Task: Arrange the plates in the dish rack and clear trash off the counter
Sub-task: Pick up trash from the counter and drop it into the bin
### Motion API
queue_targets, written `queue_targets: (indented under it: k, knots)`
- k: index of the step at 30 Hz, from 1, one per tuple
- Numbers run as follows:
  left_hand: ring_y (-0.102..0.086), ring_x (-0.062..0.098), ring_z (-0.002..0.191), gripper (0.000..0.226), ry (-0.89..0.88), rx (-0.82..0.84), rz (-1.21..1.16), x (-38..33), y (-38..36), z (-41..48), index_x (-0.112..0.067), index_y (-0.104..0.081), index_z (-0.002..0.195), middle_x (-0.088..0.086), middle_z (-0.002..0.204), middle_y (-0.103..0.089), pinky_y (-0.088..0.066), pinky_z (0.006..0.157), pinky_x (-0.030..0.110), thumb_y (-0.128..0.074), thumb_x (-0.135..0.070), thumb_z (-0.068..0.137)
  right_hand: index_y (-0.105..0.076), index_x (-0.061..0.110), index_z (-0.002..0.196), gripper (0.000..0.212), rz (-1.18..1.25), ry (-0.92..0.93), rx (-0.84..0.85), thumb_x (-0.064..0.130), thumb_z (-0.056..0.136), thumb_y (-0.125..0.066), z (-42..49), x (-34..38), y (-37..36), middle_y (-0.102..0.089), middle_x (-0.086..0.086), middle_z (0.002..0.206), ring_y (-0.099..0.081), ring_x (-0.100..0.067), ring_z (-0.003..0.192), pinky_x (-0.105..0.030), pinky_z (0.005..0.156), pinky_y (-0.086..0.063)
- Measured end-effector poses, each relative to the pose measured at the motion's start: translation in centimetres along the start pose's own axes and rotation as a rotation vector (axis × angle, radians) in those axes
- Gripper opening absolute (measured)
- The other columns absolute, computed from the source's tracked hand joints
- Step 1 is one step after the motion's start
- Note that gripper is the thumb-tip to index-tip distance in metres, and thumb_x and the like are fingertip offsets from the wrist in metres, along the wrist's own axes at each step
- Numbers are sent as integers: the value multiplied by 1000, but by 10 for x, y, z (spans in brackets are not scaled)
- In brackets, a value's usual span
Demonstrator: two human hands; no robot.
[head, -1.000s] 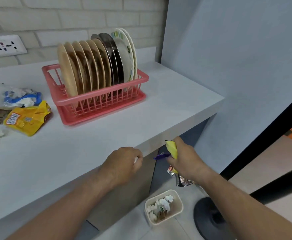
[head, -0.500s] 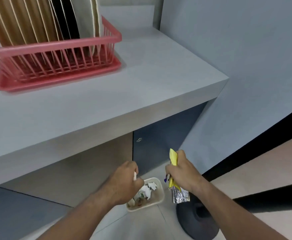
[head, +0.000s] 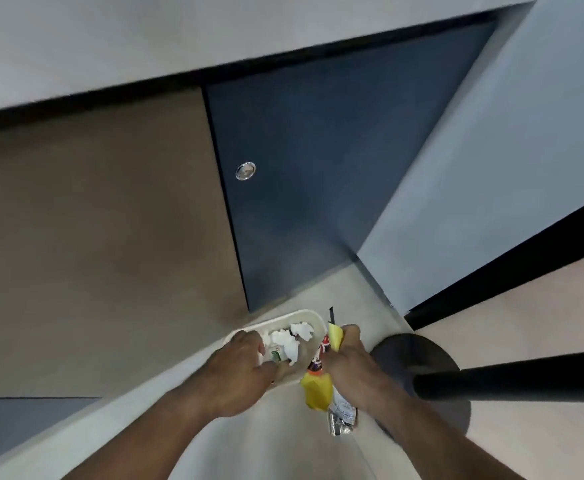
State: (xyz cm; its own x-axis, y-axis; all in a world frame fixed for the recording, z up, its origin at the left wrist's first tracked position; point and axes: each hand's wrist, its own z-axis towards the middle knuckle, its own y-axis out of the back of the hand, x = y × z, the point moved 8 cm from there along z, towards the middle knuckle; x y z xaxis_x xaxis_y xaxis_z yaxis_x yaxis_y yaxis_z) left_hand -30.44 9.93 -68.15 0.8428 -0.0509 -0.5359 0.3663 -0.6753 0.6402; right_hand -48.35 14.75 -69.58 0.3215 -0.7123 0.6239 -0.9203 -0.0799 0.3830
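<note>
Floor bin [head: 305, 313], seemingly crumpled paper [head: 284, 341] inside

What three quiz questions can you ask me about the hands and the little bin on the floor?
1. True or false: the right hand is empty.
2. Where is the left hand? A) over the white bin; B) on the round cupboard handle; C) on the black pole.
3. Fill the gap: the crumpled paper in the bin is ____ in colour.

Key
1. False: it grips a yellow wrapper, with other wrappers bunched beside it.
2. A
3. white
</note>
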Motion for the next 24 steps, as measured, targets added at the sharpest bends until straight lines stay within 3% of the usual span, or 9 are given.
queue_targets:
  k: [3,6,11,14,18,21,24]
  knots:
    - [-48,14,94,14,24,66,-12,24,-35,28,-24,-43,99,-6,107,-45,-36,74,26,-41,-36,91,-37,19,105,17,-32,84,-56,14,95,-49,37,-27,-19,-56,1,92,-52,-6,75,-13,50,-35]
    - [-45,13,89,26,34,88,18,40,-56,52,-21,-40,118,-6,116,-37,-35,72,25,-39,-32,95,-42,22,102,18,-11,145,-183,21,94,-57,66,-38,-19,-60,-1,94,-56,-14,81,-24,63,-43]
    - [-35,18,120,44,29,-54,139,68,-68,93,-18,-23,140,-2,139,-26,-35,96,25,-34,-24,98,-50,18,91,22,122,296,-401,21,87,-71,106,-26,-9,-53,4,72,-45,-6,57,-12,49,-39]
    - [-39,21,122,45,52,-103,91,78,-79,113,-16,-25,139,2,141,-32,-37,94,27,-40,-25,98,-50,23,77,28,109,382,-411,21,81,-78,128,-26,-27,-53,8,71,-45,-5,57,-15,52,-39]
    - [-48,17,99,41,123,-121,9,95,-100,133,-17,-36,130,1,124,-48,-38,80,26,-51,-26,94,-39,30,69,40,-319,452,-292,24,80,-77,162,-54,-75,-49,12,85,-52,-13,77,-30,71,-47]
    - [-52,19,86,35,151,-106,-7,105,-119,143,-16,-38,122,-1,98,-53,-45,75,33,-55,-23,92,-53,33,88,19,-664,506,-259,34,83,-71,181,-65,-97,-56,13,97,-51,-14,95,-29,82,-45]
    - [-53,19,83,24,130,-103,3,104,-132,149,-19,-42,107,-1,91,-56,-44,74,31,-56,-26,90,-61,30,110,26,-801,478,-278,40,87,-66,200,-67,-102,-62,11,107,-49,-17,105,-31,89,-46]
